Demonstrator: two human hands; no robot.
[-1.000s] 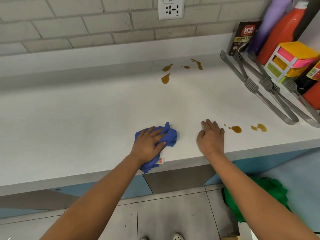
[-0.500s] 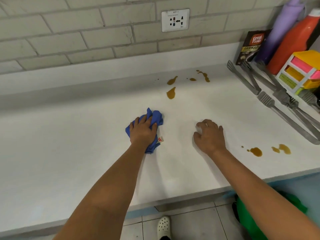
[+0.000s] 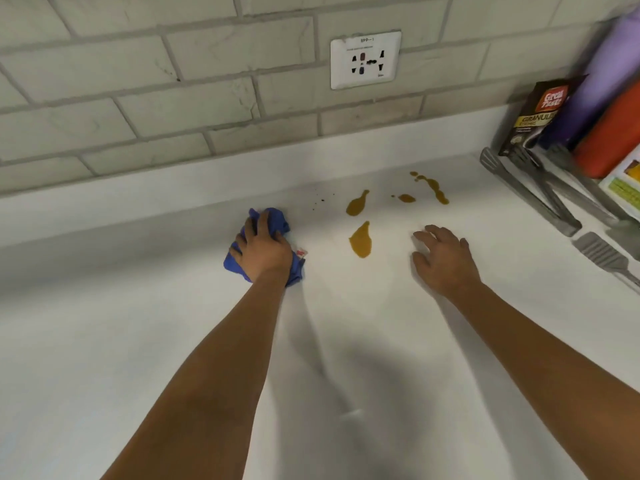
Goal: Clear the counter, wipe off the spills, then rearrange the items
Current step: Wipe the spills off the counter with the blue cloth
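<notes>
Left hand is gripping the blue cloth on the counter, nearest brown spill lying just right toward frame centre, while right hand is resting open beyond it

A white counter fills most of the frame, with a grey brick wall across the top and a white socket plate set in it at upper centre. Left of centre, the left hand grips a bunched blue cloth and presses it onto the counter. Just right of the cloth lie brown spills, a larger drop nearest and smaller drops and streaks behind it towards the wall. The right hand lies right of the spills, fingers spread and lightly bent. At the right edge are metal tongs, a brown coffee sachet, a purple bottle and an orange bottle.
</notes>
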